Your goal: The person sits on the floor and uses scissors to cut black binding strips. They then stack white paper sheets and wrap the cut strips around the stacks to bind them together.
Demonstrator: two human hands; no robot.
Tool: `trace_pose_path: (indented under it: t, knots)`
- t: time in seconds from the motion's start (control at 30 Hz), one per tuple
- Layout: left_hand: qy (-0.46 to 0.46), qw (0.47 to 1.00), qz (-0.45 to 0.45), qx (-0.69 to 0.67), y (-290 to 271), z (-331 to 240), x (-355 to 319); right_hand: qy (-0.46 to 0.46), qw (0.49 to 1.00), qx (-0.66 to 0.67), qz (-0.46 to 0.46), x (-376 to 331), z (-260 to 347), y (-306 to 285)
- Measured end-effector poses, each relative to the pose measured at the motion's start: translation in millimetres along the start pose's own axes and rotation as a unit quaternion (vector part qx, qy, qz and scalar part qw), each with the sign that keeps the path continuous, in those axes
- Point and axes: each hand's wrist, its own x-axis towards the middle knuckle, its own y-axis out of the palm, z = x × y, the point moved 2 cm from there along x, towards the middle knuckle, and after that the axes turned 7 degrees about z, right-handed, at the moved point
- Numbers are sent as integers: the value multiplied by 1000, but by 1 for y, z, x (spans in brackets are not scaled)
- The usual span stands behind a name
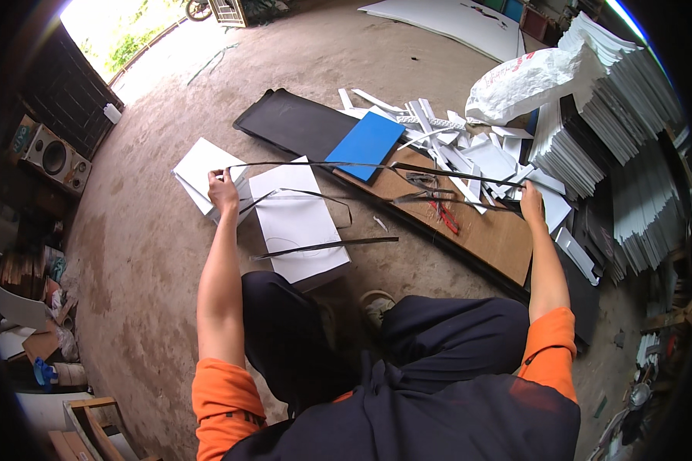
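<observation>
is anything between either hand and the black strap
Nothing visible is: the left hand and the right hand both pinch the black strap, whose upper run crosses in front of the blue panel in this view.

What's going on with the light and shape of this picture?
Head view, upper left: the doorway is washed out white. Head view, upper right: a bright, colour-fringed streak. Head view, left: the speaker sits in dimmer light. Head view, rim: edges bend and the corners go black. Head view, middle: the black strap reads clearly.
</observation>
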Motion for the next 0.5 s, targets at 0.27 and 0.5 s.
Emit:
trace_pose_path:
  t: [0.27,0.5]
  knots:
    - [129,939,232,219,52,-56,-50,10,983,126,131,12,26,11]
    - [478,753,415,183,99,-137,-134,-84,982,121,121,5,126,-2]
